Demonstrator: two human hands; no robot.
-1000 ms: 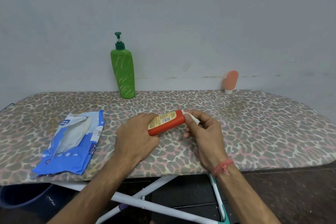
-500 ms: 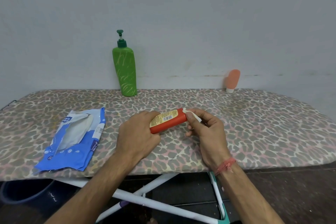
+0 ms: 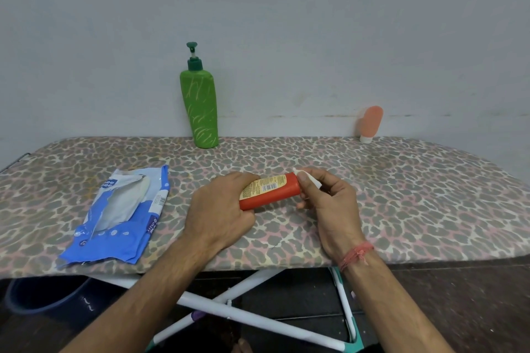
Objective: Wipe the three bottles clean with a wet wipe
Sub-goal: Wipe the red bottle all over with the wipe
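Barely shifted since before, left hand (image 3: 220, 209) grips the red bottle (image 3: 269, 190), right hand (image 3: 329, 203) pinching the wipe (image 3: 307, 179) against its end, green pump bottle (image 3: 199, 106) well beyond.

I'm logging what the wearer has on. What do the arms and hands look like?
Both forearms are bare, with no sleeves in view. The right wrist wears a frayed red thread band. The left hand and right hand show no gloves, rings or watch.

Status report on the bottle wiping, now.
Left hand grips red bottle lying sideways. Right hand pinches wet wipe at the bottle's end. Green pump bottle and peach bottle stand at back. Nothing in the way.
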